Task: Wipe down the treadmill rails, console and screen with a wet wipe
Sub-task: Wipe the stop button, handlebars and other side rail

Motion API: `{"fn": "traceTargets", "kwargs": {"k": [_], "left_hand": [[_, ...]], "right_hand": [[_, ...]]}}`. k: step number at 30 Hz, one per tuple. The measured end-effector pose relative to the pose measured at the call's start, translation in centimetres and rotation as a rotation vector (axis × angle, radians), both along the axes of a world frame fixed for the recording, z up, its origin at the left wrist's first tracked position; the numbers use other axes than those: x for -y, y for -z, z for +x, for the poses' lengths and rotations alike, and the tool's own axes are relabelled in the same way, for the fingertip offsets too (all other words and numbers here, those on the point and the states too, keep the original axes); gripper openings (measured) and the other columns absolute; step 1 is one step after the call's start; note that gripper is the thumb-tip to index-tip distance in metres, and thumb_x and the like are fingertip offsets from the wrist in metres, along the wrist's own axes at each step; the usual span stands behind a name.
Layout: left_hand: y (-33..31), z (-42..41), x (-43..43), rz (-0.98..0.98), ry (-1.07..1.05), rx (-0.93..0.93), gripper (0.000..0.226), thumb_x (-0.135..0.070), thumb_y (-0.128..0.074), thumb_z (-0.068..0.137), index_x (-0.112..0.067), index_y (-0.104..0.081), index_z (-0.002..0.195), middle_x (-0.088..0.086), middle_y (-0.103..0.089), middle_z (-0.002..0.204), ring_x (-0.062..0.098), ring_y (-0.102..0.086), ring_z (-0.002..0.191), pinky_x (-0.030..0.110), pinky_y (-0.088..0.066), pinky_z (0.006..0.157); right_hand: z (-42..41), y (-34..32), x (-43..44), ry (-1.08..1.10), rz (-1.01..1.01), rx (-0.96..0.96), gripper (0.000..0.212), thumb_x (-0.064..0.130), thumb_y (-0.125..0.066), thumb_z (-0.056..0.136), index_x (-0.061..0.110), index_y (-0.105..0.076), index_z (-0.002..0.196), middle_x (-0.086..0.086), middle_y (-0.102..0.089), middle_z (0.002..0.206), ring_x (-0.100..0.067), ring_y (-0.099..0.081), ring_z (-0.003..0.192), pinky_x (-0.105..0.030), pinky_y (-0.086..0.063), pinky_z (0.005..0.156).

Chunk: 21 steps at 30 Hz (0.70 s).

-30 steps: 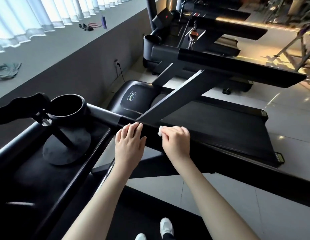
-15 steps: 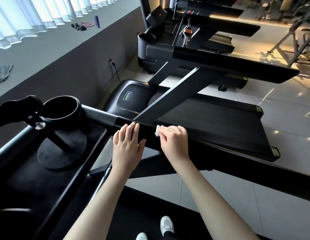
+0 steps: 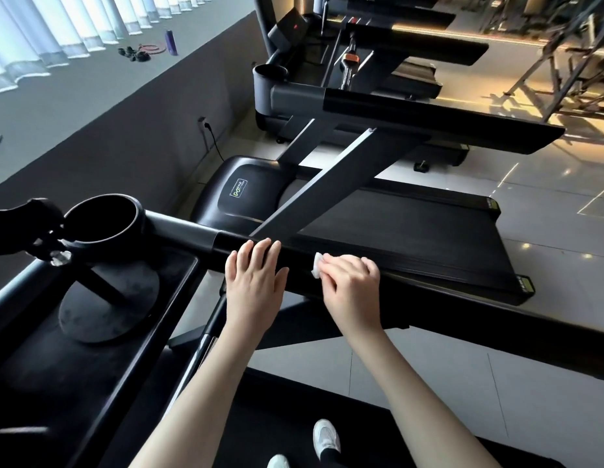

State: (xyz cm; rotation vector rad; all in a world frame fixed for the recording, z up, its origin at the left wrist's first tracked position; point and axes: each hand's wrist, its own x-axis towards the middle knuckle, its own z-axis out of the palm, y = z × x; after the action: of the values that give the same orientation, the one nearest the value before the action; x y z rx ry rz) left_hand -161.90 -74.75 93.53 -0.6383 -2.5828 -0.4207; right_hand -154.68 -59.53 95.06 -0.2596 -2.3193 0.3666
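While right hand (image 3: 351,285) grips wet wipe (image 3: 317,265) on rail (image 3: 462,312), left hand (image 3: 255,282) flat beside it, cup holder (image 3: 101,245) nearby

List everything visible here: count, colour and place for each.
handrail: 1, black, runs across the middle under both hands
wet wipe: 1, white, on the handrail at the right fingertips
cup holder: 1, black, left end of the handrail
round stand base: 1, dark grey, on the console tray at left
neighbouring treadmill: 1, black, beyond the handrail; more machines behind it
bottle: 1, purple, on the window ledge, top left
vertical blinds: white, top left
sneakers: 2, white, bottom edge
left hand: rests flat on the handrail
right hand: holds the wet wipe against the handrail
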Motion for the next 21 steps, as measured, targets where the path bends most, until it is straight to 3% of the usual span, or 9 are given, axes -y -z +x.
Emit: {"fn": "traceTargets", "kwargs": {"k": [4,7,11,17,21], "left_hand": [[-0.2,-0.3,0.1,0.009,-0.004,0.026,0.047,-0.041,-0.040,0.090,-0.018,-0.059,0.126,0.000,-0.057,0.128,0.027,-0.049,0.122,0.048,-0.035,0.103],[0.0,-0.4,0.0,0.011,-0.004,0.000,0.044,-0.040,-0.043,0.091,-0.017,-0.060,0.125,0.000,-0.058,0.126,0.026,-0.050,0.120,0.049,-0.036,0.103],[0.5,-0.4,0.0,0.011,-0.006,-0.041,0.043,-0.039,-0.045,0.091,-0.016,-0.061,0.124,0.001,-0.058,0.125,0.027,-0.051,0.118,0.049,-0.037,0.102],[0.5,-0.4,-0.2,0.010,-0.018,-0.046,0.044,-0.039,-0.045,0.090,-0.016,-0.060,0.125,0.002,-0.058,0.126,0.027,-0.049,0.120,0.050,-0.036,0.103],[0.7,-0.1,-0.5,0.012,-0.040,-0.089,0.044,-0.039,-0.046,0.091,-0.013,-0.061,0.124,0.004,-0.060,0.125,0.029,-0.052,0.118,0.051,-0.038,0.101]], "right_hand": [[1.3,0.1,-1.3,0.123,-0.009,-0.011,0.025,0.018,-0.058,0.091,0.021,-0.065,0.066,0.010,-0.069,0.073,-0.020,-0.064,0.076,-0.044,-0.045,0.084],[-0.6,-0.1,0.2,0.076,-0.054,0.040,0.022,0.016,-0.050,0.089,0.022,-0.061,0.070,0.011,-0.062,0.069,-0.019,-0.060,0.076,-0.040,-0.044,0.081],[-1.0,0.4,0.3,-0.014,-0.013,0.016,0.013,0.013,-0.063,0.086,0.019,-0.072,0.078,0.010,-0.071,0.083,-0.020,-0.064,0.082,-0.043,-0.046,0.085],[1.4,1.0,-1.4,0.162,-0.020,-0.008,0.022,0.016,-0.052,0.090,0.019,-0.071,0.080,0.008,-0.071,0.087,-0.023,-0.065,0.085,-0.046,-0.045,0.087],[-0.7,1.0,1.0,0.069,-0.037,0.015,0.026,0.018,-0.050,0.087,0.020,-0.075,0.090,0.008,-0.073,0.100,-0.019,-0.065,0.093,-0.048,-0.042,0.094]]}}
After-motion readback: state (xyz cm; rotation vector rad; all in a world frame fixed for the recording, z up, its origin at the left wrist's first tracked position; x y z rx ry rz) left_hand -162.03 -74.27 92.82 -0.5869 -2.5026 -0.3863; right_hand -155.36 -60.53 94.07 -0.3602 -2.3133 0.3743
